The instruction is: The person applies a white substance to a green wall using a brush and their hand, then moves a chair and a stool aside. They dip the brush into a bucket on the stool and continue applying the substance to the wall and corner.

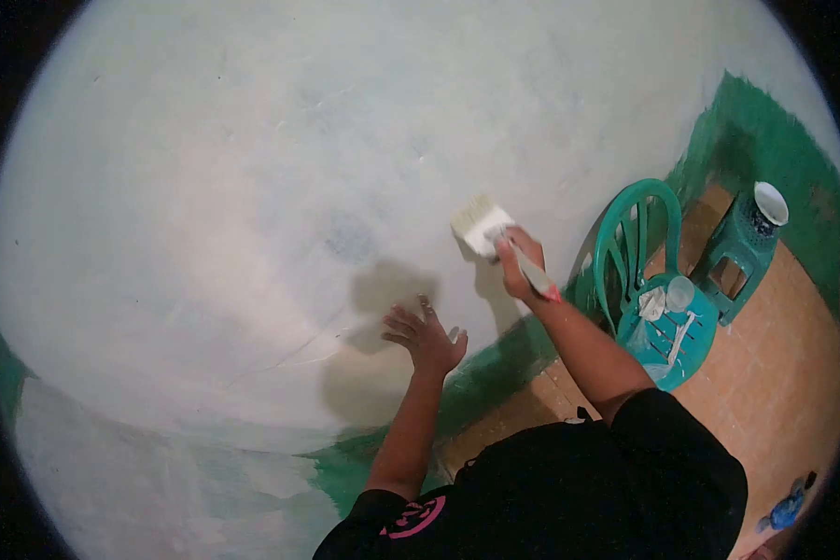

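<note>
My right hand (521, 264) is closed round the handle of a wide paintbrush (483, 227). The brush's pale bristles point up and to the left, at the whitish wall (252, 168). Lower and to the left, my left hand (427, 341) has its fingers spread near the wall and holds nothing; whether it touches the surface is hard to tell. Shadows of hand and brush fall on the wall. Green paint shows along the wall's lower part.
On the right stands a green plastic chair (691, 350) with a clear cup and crumpled white items on its seat. Behind it, a green stool (742, 247) bears a white-rimmed container (771, 203). A blue object (787, 507) lies on the tiled floor (765, 392).
</note>
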{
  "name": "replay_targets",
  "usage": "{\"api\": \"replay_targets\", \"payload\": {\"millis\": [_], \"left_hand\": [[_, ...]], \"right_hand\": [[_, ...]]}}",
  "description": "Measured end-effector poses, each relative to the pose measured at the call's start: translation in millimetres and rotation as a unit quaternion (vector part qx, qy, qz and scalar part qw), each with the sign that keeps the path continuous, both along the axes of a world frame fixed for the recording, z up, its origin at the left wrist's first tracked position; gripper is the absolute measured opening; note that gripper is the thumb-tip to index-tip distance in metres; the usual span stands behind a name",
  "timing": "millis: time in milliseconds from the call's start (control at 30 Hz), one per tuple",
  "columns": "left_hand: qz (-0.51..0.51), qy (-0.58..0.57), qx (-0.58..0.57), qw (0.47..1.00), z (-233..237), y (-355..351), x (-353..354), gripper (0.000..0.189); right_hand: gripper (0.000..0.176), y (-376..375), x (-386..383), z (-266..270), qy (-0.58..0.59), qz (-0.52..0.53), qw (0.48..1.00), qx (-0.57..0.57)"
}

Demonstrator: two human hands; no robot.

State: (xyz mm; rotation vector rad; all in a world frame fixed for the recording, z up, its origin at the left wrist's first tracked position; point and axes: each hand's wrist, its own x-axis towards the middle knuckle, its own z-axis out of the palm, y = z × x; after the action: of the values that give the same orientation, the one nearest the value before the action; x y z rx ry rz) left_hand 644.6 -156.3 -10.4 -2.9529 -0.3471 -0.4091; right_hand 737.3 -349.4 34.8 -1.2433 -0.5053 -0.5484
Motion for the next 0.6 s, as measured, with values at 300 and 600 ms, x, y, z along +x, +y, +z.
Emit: {"api": "replay_targets", "payload": {"millis": [300, 600], "left_hand": [[-0.08, -0.06, 0.081, 0.992, -3.2, -6.1, 11.0, 0.102], [-0.058, 0.075, 0.017, 0.995, 16.8, -10.6, 11.6, 0.093]], "right_hand": [[0.02, -17.9, 3.6, -11.8, 0.079, -0.021, 0.993, -0.083], [0.02, -22.5, 14.9, 37.8, -0.039, -0.05, 0.996, -0.066]]}}
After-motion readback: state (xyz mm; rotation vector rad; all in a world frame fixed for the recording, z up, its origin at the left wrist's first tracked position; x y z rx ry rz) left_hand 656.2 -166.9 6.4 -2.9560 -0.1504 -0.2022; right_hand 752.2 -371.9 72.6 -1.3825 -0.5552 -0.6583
